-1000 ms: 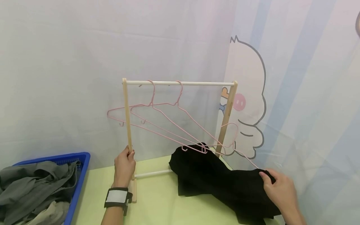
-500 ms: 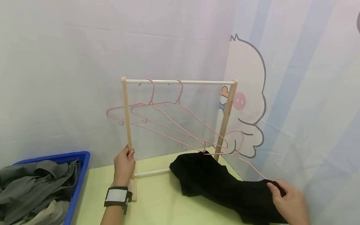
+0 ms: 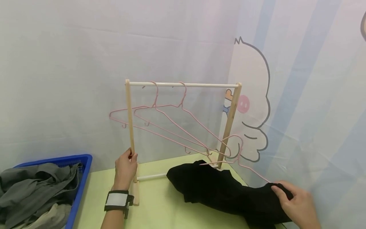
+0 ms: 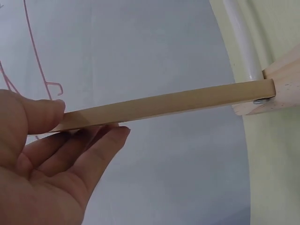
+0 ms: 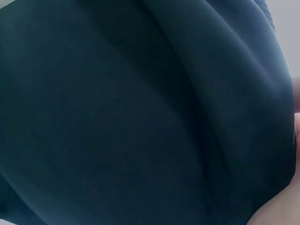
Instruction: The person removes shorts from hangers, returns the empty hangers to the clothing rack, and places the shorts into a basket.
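My left hand (image 3: 125, 168) grips the left wooden upright (image 3: 130, 121) of a small clothes rack; in the left wrist view, thumb and fingers lie on either side of that upright (image 4: 168, 103). At the right, my right hand (image 3: 300, 202) pinches the edge of a black garment (image 3: 217, 187) together with the end of a pink hanger (image 3: 241, 148). The hanger's hook stands up, its far arm reaching over the garment's other end. Dark cloth (image 5: 117, 117) fills most of the right wrist view, with part of the hand at its right edge.
Two pink hangers hang from the rack's white top rail (image 3: 206, 85). The rack stands on a pale green table (image 3: 160, 203), the garment overlapping its white lower bar (image 3: 152, 176). At left is a blue basket (image 3: 81, 187) with grey and beige clothes. Curtains close in behind and right.
My right hand has moved right and down, taking the garment and its hanger along. The garment's far end has sunk lower, uncovering part of the rack's right foot. My left hand stays on the upright.
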Tool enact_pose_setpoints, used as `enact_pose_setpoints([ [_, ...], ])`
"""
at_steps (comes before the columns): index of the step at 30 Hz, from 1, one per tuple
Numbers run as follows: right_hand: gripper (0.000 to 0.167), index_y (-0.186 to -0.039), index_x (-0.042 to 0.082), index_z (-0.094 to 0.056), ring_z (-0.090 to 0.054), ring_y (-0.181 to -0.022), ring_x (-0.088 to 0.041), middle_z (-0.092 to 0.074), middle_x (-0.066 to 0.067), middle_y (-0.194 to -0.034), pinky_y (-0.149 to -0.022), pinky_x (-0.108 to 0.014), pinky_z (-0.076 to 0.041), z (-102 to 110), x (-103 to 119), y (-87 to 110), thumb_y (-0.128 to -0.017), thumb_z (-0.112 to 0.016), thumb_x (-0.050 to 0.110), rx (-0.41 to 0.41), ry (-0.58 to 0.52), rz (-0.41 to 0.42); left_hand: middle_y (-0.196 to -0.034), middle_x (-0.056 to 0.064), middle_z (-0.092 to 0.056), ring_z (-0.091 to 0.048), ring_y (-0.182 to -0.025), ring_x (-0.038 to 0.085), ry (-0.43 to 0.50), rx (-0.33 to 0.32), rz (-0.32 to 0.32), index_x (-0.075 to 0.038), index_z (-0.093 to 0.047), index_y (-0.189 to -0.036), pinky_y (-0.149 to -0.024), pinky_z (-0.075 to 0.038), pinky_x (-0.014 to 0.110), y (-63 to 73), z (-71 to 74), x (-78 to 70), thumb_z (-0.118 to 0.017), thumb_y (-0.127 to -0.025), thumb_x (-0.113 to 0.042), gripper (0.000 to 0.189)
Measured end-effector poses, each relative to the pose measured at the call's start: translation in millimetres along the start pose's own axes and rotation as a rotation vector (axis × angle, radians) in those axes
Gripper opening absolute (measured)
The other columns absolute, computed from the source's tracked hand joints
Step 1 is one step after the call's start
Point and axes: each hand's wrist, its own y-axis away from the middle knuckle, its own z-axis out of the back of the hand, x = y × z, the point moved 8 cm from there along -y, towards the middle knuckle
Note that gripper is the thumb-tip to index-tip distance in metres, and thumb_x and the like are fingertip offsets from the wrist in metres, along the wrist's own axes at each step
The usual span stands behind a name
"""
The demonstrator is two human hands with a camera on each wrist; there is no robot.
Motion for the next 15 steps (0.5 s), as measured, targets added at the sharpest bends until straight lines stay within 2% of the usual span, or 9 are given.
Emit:
enact_pose_setpoints([
  [2,0.01,-0.097,0.02,-0.081,-0.06,-0.065,0.006,-0.077,0.0,-0.083,-0.06,-0.008,-0.044,-0.7,6.8,-2.2,-0.089,-0.083,0.016,0.005,0.003,0.005,-0.128,0.029,-0.066,-0.064,-0.12,0.045,-0.021,-0.01,-0.003,0.005,-0.062,-0.135,-0.091,-0.056,0.058,0.9,6.1,-6.0,-0.058,-0.106,-0.013,0.034],
  [5,0.011,-0.097,0.023,-0.081,-0.061,-0.069,0.007,-0.077,0.002,-0.085,-0.062,-0.008,-0.044,-2.7,20.5,-8.3,-0.089,-0.083,0.016,0.002,-0.006,0.035,-0.132,0.03,-0.064,-0.061,-0.123,0.048,-0.034,-0.059,-0.029,0.006,-0.059,-0.14,-0.095,-0.053,0.061,3.4,20.2,-21.1,-0.061,-0.103,-0.013,0.041],
  [9,0.016,-0.095,0.025,-0.08,-0.063,-0.074,0.008,-0.077,0.006,-0.086,-0.067,-0.008,-0.046,-7.6,42.7,-19.5,-0.088,-0.083,0.011,-0.015,-0.071,0.141,-0.129,0.025,-0.067,-0.062,-0.121,0.043,-0.018,-0.112,-0.102,0.002,-0.065,-0.134,-0.097,-0.051,0.059,10.7,40.8,-50.2,-0.064,-0.102,-0.013,0.035],
  [12,0.022,-0.096,0.024,-0.08,-0.064,-0.076,0.008,-0.076,0.009,-0.086,-0.069,-0.009,-0.047,-12.9,60.2,-27.5,-0.086,-0.082,0.004,-0.028,-0.138,0.238,-0.123,0.019,-0.072,-0.065,-0.117,0.038,-0.008,-0.066,-0.181,-0.003,-0.072,-0.126,-0.097,-0.051,0.055,19.4,53.2,-75.4,-0.064,-0.103,-0.016,0.028],
  [15,0.026,-0.098,0.023,-0.08,-0.065,-0.08,0.007,-0.076,0.013,-0.09,-0.072,-0.009,-0.048,-18.5,76.1,-34.5,-0.085,-0.081,0.0,-0.027,-0.184,0.291,-0.118,0.013,-0.074,-0.067,-0.113,0.032,-0.011,0.043,-0.274,-0.008,-0.075,-0.121,-0.097,-0.053,0.053,31.2,61.8,-100.4,-0.064,-0.104,-0.022,0.024],
])
